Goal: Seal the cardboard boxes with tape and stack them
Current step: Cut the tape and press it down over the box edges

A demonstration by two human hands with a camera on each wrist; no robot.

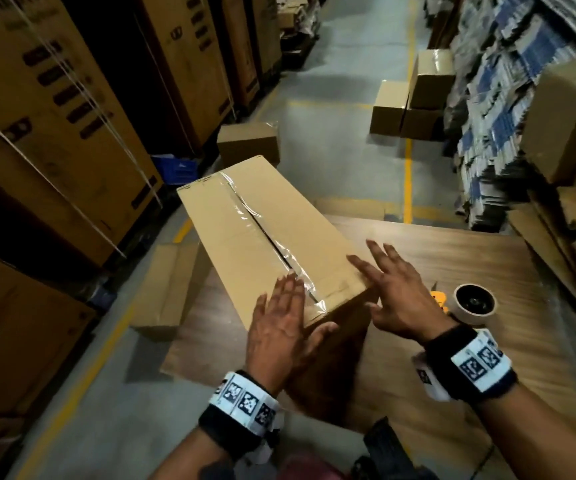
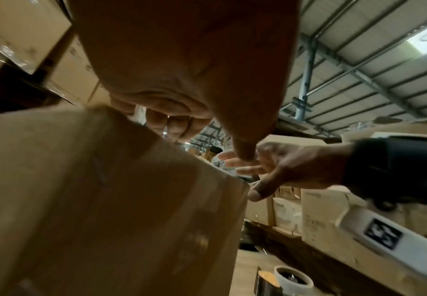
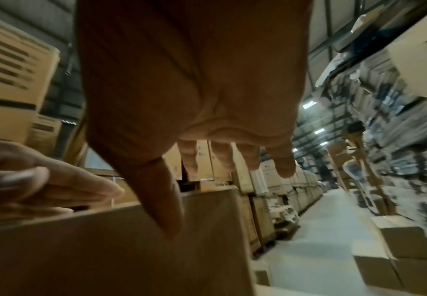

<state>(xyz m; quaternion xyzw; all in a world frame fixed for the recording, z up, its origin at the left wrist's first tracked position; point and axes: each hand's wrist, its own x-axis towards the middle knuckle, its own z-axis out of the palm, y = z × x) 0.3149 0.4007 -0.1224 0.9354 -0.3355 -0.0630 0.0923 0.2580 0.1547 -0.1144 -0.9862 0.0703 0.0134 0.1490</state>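
A long cardboard box lies on the wooden table, with clear tape along its top seam. My left hand lies on the box's near end, fingers straight on the taped top and thumb against the end face. My right hand is open with fingers spread over the near right corner; whether it touches the box is unclear. In the left wrist view the box fills the lower left and the right hand is beside its corner. A tape roll stands on the table to the right.
A yellow tool lies beside the roll. Sealed boxes are stacked on the floor at the back right, one box stands beyond the table, and flattened cardboard lies left of it. Tall cartons line the left, packed shelving the right.
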